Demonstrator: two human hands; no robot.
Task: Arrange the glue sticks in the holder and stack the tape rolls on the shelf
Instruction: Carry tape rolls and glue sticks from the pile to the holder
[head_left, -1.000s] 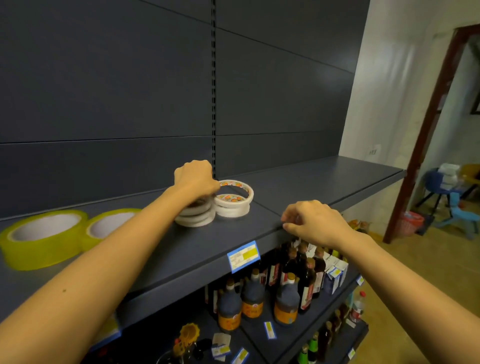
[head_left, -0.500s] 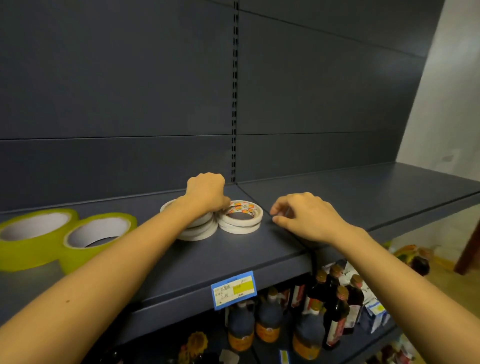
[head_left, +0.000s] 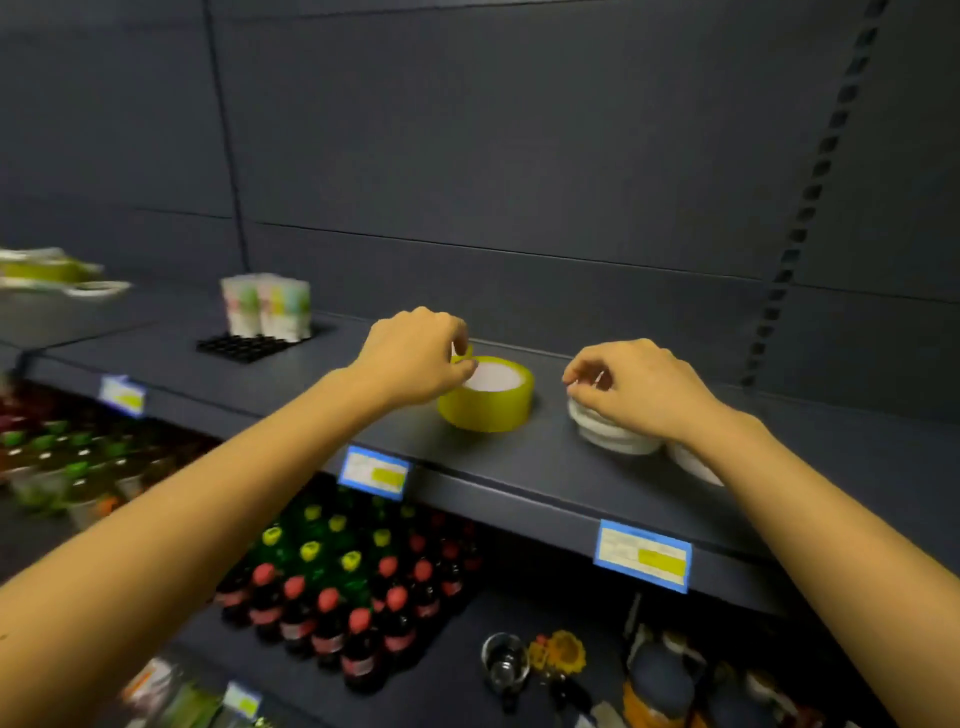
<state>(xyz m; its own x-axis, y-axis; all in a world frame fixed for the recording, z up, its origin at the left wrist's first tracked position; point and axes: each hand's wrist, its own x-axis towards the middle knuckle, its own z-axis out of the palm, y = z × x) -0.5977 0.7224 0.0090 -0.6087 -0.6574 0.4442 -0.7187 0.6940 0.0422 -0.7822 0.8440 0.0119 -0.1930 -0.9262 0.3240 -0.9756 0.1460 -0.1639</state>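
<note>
A wide yellow tape roll (head_left: 488, 400) lies flat on the dark shelf (head_left: 519, 467). My left hand (head_left: 415, 358) pinches a yellow rim at that roll's back left; whether this rim belongs to a second roll behind it is hidden. To the right my right hand (head_left: 639, 389) closes its fingertips on the top of a stack of white tape rolls (head_left: 613, 439). Another white roll (head_left: 693, 462) peeks out under my right wrist. Further left, a black holder tray (head_left: 249, 345) carries pale glue stick packs (head_left: 265, 304) at its back.
The shelf's front edge bears blue price tags (head_left: 644, 556). Below it stand rows of bottles (head_left: 332, 597) with red and yellow caps. At the far left, blurred yellow and white items (head_left: 47, 270) sit on a neighbouring shelf. The grey back panel rises behind everything.
The view has swung left. My left hand left the white rolls and now grips a yellow roll; my right hand moved from the shelf edge onto the white stack.
</note>
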